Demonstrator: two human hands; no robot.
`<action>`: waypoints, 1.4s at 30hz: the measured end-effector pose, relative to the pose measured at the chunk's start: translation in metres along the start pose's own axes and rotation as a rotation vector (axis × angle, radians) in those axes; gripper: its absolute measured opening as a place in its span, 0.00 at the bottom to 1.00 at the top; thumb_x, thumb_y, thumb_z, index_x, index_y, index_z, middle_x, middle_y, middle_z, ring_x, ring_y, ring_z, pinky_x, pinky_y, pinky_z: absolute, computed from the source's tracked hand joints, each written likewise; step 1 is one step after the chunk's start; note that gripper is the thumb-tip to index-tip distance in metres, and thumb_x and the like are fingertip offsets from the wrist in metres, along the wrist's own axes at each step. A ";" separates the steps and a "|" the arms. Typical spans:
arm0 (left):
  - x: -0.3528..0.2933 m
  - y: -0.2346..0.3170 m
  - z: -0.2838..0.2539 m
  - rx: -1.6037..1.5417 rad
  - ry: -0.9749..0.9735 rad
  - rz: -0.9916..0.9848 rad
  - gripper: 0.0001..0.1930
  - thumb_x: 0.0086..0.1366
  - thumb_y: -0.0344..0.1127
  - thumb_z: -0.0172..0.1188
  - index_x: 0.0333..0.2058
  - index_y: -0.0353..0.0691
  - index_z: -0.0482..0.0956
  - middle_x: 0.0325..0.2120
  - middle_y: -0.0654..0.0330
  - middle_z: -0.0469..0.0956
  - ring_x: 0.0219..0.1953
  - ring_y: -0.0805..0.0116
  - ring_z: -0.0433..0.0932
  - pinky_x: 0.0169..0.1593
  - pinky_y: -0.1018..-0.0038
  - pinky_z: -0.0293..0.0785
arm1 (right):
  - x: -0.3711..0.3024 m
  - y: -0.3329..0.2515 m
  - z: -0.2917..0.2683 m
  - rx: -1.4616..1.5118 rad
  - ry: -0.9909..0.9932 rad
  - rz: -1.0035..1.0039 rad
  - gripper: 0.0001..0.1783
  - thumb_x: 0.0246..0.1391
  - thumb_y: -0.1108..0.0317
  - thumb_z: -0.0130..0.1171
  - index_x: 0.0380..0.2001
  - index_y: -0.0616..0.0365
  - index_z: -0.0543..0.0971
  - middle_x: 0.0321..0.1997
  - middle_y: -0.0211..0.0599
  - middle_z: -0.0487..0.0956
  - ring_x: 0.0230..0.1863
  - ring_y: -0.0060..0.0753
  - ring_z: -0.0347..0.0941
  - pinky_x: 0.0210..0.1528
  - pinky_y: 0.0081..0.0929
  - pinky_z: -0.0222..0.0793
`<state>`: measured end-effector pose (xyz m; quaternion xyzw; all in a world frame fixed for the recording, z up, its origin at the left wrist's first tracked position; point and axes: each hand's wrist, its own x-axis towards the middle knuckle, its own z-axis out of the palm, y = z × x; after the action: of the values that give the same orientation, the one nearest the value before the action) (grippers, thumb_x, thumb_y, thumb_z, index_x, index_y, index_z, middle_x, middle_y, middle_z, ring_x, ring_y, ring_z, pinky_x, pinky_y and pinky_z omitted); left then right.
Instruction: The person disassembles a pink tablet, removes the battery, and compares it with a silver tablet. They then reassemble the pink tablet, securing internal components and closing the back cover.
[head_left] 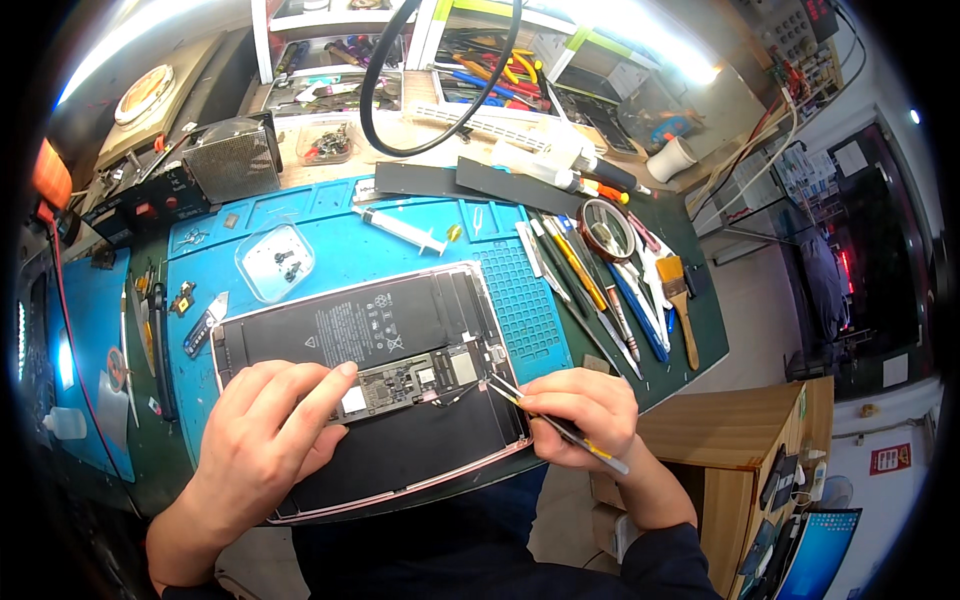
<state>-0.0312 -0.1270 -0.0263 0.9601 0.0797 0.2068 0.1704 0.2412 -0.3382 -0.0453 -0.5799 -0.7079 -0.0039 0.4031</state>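
An opened tablet (pixel 415 449), with black batteries and a pink-edged shell, lies slantwise in front of me. A long circuit board (pixel 388 389) runs across its middle. My left hand (pixel 255 425) holds the board's left end, index finger above and thumb below. My right hand (pixel 585 412) grips metal tweezers (pixel 574 436) with yellow marks. The tweezer tips are near the board's right end, by small dark cables (pixel 455 396); whether they pinch anything is too small to tell.
A blue work mat (pixel 340 225) carries a clear dish of small parts (pixel 275 262), a syringe (pixel 400 229) and a knife (pixel 206 325). Right of it lie pens, tools, a magnifier (pixel 606 229) and a brush (pixel 677 310). A black cable (pixel 366 100) loops overhead.
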 end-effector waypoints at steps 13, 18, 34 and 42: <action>-0.001 0.000 -0.001 -0.024 -0.019 -0.019 0.37 0.44 0.23 0.75 0.58 0.34 0.78 0.45 0.52 0.81 0.45 0.50 0.80 0.50 0.58 0.77 | -0.001 -0.006 0.005 -0.202 -0.022 -0.068 0.10 0.48 0.76 0.70 0.37 0.62 0.86 0.36 0.39 0.87 0.34 0.39 0.86 0.36 0.29 0.84; -0.001 0.001 -0.001 -0.026 -0.015 -0.019 0.37 0.45 0.23 0.75 0.58 0.34 0.78 0.46 0.52 0.81 0.46 0.50 0.80 0.50 0.58 0.77 | 0.000 -0.007 0.006 -0.234 -0.037 -0.097 0.10 0.50 0.76 0.71 0.38 0.63 0.86 0.37 0.40 0.87 0.35 0.39 0.86 0.36 0.29 0.85; -0.001 0.001 0.000 -0.007 0.005 -0.005 0.36 0.46 0.25 0.75 0.58 0.35 0.79 0.44 0.55 0.79 0.44 0.55 0.79 0.49 0.61 0.76 | -0.013 -0.013 0.009 -0.357 0.005 -0.057 0.12 0.53 0.78 0.70 0.42 0.64 0.84 0.39 0.41 0.86 0.36 0.39 0.86 0.36 0.28 0.83; 0.000 0.000 0.000 -0.025 -0.008 0.008 0.36 0.46 0.24 0.74 0.58 0.33 0.79 0.44 0.54 0.79 0.45 0.54 0.79 0.50 0.60 0.77 | -0.009 -0.014 0.007 -0.326 -0.006 -0.038 0.13 0.52 0.77 0.71 0.42 0.64 0.84 0.39 0.41 0.86 0.36 0.39 0.86 0.36 0.28 0.82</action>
<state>-0.0310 -0.1268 -0.0259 0.9590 0.0726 0.2047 0.1818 0.2250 -0.3465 -0.0487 -0.6241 -0.7101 -0.1247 0.3012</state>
